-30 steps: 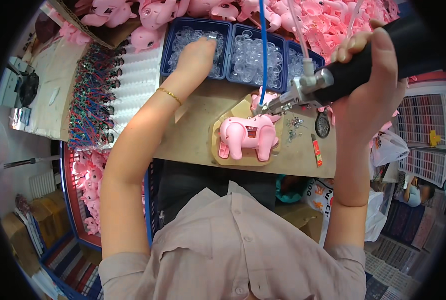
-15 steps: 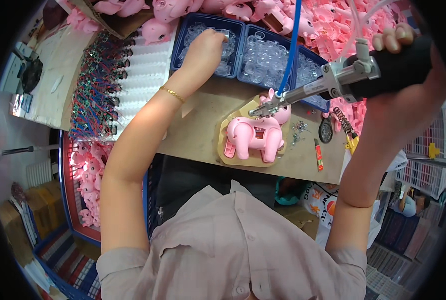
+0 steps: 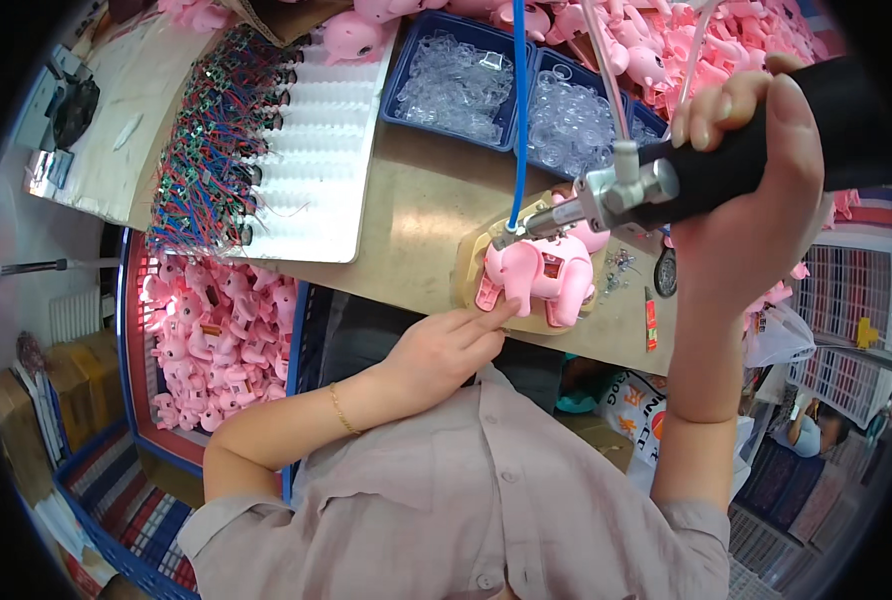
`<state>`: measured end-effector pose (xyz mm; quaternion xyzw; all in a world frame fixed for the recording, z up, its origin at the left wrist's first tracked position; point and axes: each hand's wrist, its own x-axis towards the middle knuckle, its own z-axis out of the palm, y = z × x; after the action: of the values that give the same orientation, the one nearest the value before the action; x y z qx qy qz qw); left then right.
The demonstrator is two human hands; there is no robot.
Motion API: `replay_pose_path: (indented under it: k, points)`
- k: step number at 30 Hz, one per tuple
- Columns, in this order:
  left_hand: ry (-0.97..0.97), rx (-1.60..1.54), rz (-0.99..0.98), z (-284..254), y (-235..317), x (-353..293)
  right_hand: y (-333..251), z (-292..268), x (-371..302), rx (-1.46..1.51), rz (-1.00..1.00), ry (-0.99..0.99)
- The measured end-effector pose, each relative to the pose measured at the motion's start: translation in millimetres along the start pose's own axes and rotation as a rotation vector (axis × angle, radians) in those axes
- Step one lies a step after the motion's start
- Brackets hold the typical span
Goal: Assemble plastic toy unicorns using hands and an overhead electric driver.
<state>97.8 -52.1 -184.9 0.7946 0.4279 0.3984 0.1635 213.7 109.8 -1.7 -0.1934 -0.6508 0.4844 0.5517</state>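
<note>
A pink animal toy body (image 3: 528,270) lies on its side in a tan holding block (image 3: 473,262) on the table. My left hand (image 3: 448,352) reaches in from the near side, fingers stretched out and fingertips touching one of the toy's legs; anything small under them is hidden. My right hand (image 3: 741,170) is wrapped around the black body of a power screwdriver (image 3: 611,192) with a silver nozzle and air tubes. Its tip sits over the toy's upper left part. Loose screws (image 3: 619,268) lie right of the block.
Blue bins (image 3: 456,85) of clear plastic parts stand at the back, with heaped pink toy parts (image 3: 711,60) behind. Left are a white ridged tray (image 3: 316,150), wired components (image 3: 216,150) and a crate of pink toys (image 3: 221,345). A red cutter (image 3: 651,318) lies to the right.
My left hand has come from the clear-parts bin down to the toy's near side. The screwdriver has shifted left and slightly down in the picture, its tip still over the toy.
</note>
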Motion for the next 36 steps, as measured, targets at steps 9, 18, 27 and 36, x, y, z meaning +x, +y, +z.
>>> replay_pose_path:
  k: [9, 18, 27, 36]
  points:
    - [-0.076, 0.133, -0.075, 0, 18, 1, -13, -33, 17, 0.113, 0.093, 0.012]
    - [-0.032, 0.142, -0.129, -1, 30, 5, -51, -8, -7, 0.019, 0.092, 0.026]
    - [-0.09, 0.097, -0.115, -1, 26, 1, -20, 2, -27, -0.492, -0.063, -0.052]
    - [-0.223, 0.086, -0.105, -13, 26, 0, -31, -17, 3, 0.027, 0.036, -0.134]
